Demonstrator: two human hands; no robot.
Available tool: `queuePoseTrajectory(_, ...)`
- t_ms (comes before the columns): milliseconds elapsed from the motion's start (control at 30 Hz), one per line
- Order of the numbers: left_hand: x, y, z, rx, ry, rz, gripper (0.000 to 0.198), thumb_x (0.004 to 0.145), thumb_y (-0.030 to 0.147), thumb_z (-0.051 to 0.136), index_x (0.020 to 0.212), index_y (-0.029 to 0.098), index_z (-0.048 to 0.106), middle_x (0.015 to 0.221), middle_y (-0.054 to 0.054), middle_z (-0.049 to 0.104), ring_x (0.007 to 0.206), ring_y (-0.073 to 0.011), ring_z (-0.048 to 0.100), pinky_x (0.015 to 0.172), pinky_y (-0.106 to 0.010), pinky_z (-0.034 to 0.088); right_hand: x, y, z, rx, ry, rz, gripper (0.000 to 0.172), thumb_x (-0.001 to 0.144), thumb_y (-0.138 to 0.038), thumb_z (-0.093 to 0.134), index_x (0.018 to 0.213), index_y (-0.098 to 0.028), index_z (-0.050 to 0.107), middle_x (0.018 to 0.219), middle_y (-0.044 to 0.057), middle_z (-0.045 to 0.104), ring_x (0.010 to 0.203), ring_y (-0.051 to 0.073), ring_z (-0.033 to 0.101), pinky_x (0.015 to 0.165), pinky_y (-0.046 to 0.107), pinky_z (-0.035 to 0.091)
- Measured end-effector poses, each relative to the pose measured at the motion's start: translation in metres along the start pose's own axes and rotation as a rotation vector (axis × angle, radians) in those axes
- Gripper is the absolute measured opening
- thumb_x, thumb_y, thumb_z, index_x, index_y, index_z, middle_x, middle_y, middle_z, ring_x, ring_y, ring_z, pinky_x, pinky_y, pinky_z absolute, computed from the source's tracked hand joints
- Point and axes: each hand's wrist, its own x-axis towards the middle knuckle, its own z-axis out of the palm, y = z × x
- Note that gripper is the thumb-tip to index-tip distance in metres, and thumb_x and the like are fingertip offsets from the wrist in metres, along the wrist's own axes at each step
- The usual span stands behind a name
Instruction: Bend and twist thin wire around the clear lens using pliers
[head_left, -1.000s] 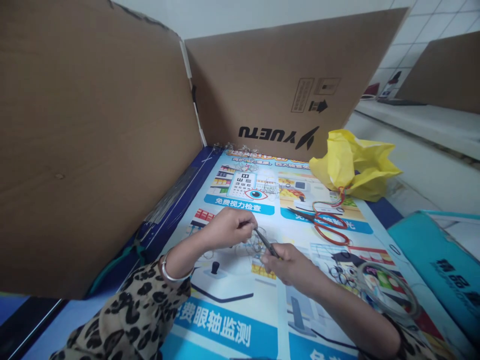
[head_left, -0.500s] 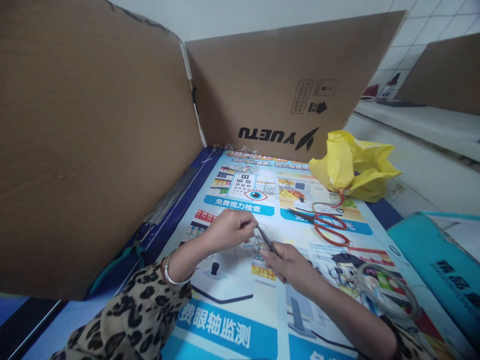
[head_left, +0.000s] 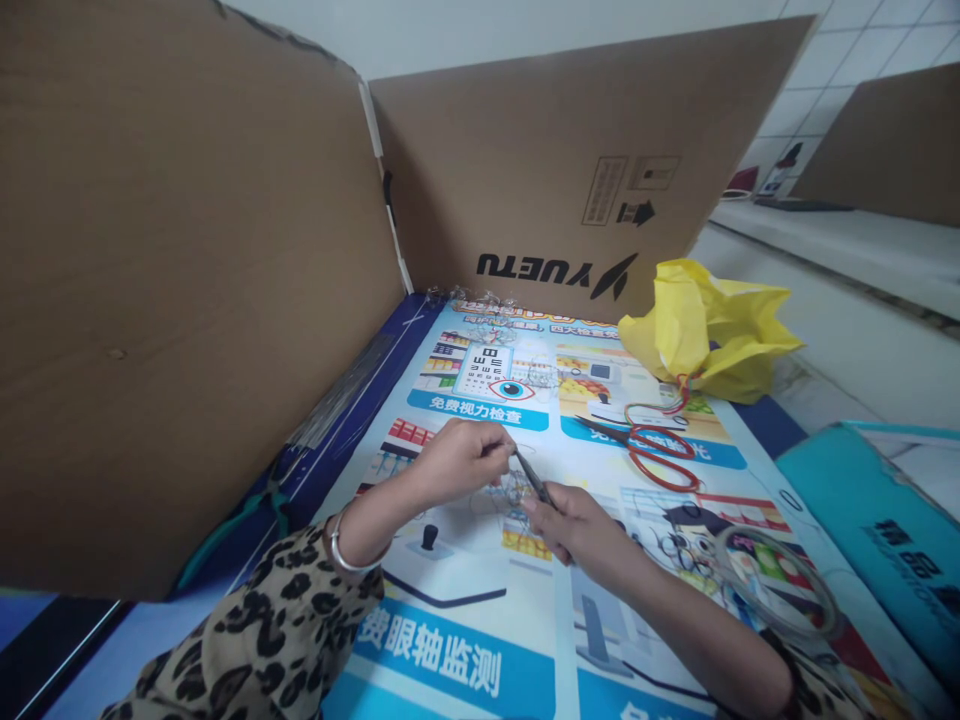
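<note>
My left hand [head_left: 469, 458] is closed in a pinch over the printed sheet; what sits between its fingertips is too small to make out. In my right hand [head_left: 574, 522] is a slim dark metal tool [head_left: 534, 478] that looks like tweezers, its tip meeting the left fingertips. Just beneath the hands shows a loose tangle of thin wire [head_left: 512, 488], partly hidden by them; whether it hangs from the fingers or lies on the sheet I cannot tell. Scissors with red handles [head_left: 660, 455] lie beyond my right hand.
Cardboard panels [head_left: 525, 150] wall the left and back. A crumpled yellow bag [head_left: 697, 325] stands at back right, a teal box [head_left: 877, 540] at the right edge. A wire coil [head_left: 817, 600] lies near my right forearm. Teal-handled pliers [head_left: 232, 530] rest at left; wire pieces [head_left: 491, 332] lie behind.
Both hands and the tool keep the same place and pose. The view has shifted very slightly.
</note>
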Motion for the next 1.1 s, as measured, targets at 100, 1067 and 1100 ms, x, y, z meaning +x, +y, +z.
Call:
queuePoseTrajectory(100, 0.001, 0.002, 0.001, 0.023, -0.001, -0.018, 0.020, 0.079, 0.017, 0.046, 0.069, 0.015, 0.063, 0.061, 0.001, 0.064, 0.055, -0.0087, 0.057, 0.053, -0.017, 0.039, -0.001, -0.001, 0.000, 0.008, -0.002, 0.024, 0.044, 0.076, -0.062, 0.048, 0.064, -0.020, 0.042, 0.039, -0.007, 0.040, 0.039, 0.007, 0.034, 0.042, 0.022, 0.026)
queuePoseTrajectory(1067, -0.001, -0.005, -0.018, -0.043, -0.179, 0.152, 0.019, 0.077, 0.015, 0.043, 0.069, 0.013, 0.060, 0.058, 0.002, 0.057, 0.056, -0.0082, 0.050, 0.055, -0.017, 0.036, -0.011, -0.004, -0.003, 0.513, -0.307, 0.195, 0.032, 0.071, -0.046, 0.064, 0.069, -0.015, 0.055, 0.042, -0.011, 0.025, 0.037, 0.002, 0.017, 0.037, 0.018, 0.010)
queuePoseTrajectory(1100, -0.001, -0.005, -0.018, -0.094, -0.201, 0.122, 0.019, 0.078, 0.016, 0.043, 0.070, 0.013, 0.060, 0.056, 0.002, 0.056, 0.054, -0.0081, 0.051, 0.054, -0.017, 0.037, -0.011, -0.004, -0.003, 0.508, -0.311, 0.189, 0.032, 0.071, -0.046, 0.064, 0.069, -0.015, 0.056, 0.042, -0.011, 0.026, 0.037, 0.002, 0.017, 0.037, 0.018, 0.010)
